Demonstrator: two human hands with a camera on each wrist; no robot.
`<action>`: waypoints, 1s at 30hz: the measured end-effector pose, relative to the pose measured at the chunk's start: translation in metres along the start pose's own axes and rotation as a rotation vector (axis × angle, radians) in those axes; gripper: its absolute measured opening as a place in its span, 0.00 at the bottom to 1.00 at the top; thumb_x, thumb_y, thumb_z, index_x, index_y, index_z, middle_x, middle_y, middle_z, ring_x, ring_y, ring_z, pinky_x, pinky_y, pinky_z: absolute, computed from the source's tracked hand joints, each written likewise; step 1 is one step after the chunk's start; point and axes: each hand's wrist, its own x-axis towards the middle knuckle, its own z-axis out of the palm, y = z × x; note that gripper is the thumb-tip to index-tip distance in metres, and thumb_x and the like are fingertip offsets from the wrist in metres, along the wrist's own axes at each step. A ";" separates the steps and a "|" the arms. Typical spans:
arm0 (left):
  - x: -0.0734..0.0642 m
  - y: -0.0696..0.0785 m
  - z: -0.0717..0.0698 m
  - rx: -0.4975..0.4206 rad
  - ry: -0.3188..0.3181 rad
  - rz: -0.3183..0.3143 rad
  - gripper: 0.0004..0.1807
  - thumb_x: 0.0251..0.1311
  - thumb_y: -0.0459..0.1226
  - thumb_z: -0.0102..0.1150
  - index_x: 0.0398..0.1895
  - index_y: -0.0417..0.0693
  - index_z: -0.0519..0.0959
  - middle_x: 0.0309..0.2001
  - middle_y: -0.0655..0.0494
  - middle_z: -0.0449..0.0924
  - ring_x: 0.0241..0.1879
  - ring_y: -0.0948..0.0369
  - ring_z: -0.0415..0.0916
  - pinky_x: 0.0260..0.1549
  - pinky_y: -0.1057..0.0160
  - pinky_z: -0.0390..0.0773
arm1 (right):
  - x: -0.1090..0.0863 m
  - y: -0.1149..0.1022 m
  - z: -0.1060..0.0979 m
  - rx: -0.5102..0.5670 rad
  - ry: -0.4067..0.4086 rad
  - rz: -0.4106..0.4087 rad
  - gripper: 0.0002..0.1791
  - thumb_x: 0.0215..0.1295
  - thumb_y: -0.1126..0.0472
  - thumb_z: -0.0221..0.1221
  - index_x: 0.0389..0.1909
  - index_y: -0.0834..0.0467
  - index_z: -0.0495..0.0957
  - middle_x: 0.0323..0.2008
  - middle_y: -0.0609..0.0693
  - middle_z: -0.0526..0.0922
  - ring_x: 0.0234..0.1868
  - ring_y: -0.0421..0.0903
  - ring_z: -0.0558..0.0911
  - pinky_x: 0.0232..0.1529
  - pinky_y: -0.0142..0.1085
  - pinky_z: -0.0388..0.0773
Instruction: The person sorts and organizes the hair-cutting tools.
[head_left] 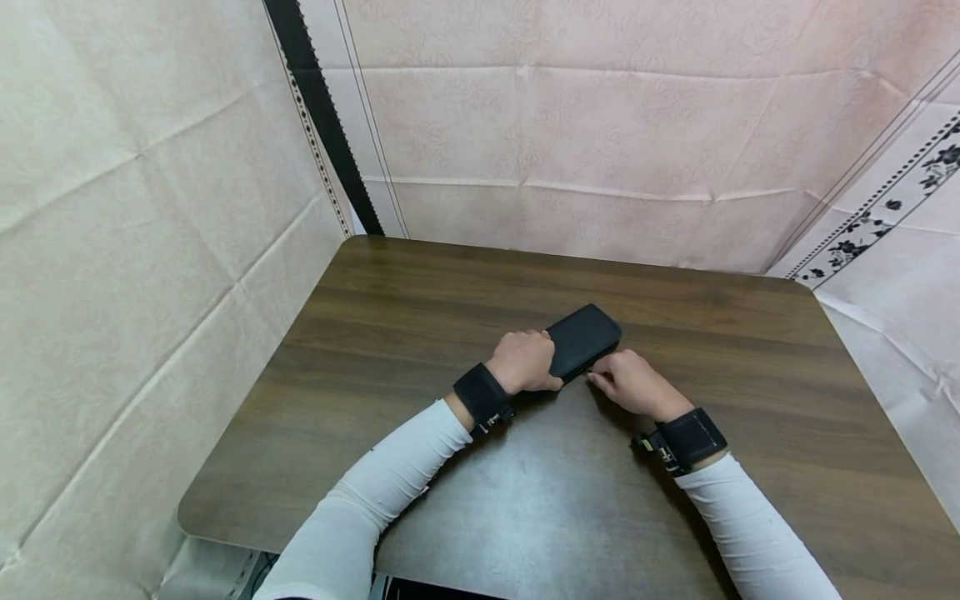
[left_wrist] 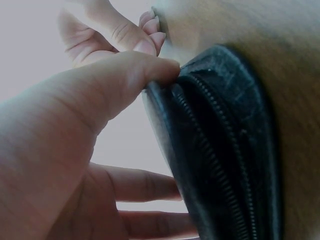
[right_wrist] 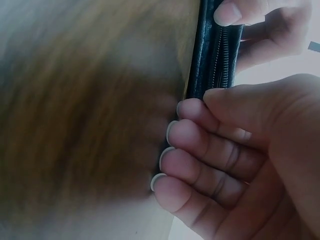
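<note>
A black zippered wallet (head_left: 587,335) is held over the middle of the table. My left hand (head_left: 522,362) grips its near left end, thumb along the zipped edge and fingers across the outer face. In the left wrist view the zipper (left_wrist: 217,170) has its two rows of teeth apart, with a dark gap between them. My right hand (head_left: 628,382) is at the wallet's right end, thumb and forefinger pinched together at the zipper line, the other fingers curled. The zipper pull itself is hidden by those fingertips.
The brown wood-grain table (head_left: 315,442) spreads around both hands. Pale patterned cloth (head_left: 600,125) hangs behind it and at both sides. A dark object (head_left: 435,590) shows at the table's front edge.
</note>
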 end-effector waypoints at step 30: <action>-0.001 0.000 -0.001 0.006 -0.012 -0.005 0.49 0.62 0.65 0.62 0.75 0.39 0.69 0.60 0.45 0.83 0.50 0.53 0.85 0.48 0.54 0.85 | 0.000 0.004 0.000 0.008 -0.032 -0.018 0.10 0.74 0.66 0.60 0.32 0.57 0.87 0.22 0.42 0.81 0.20 0.33 0.71 0.27 0.31 0.71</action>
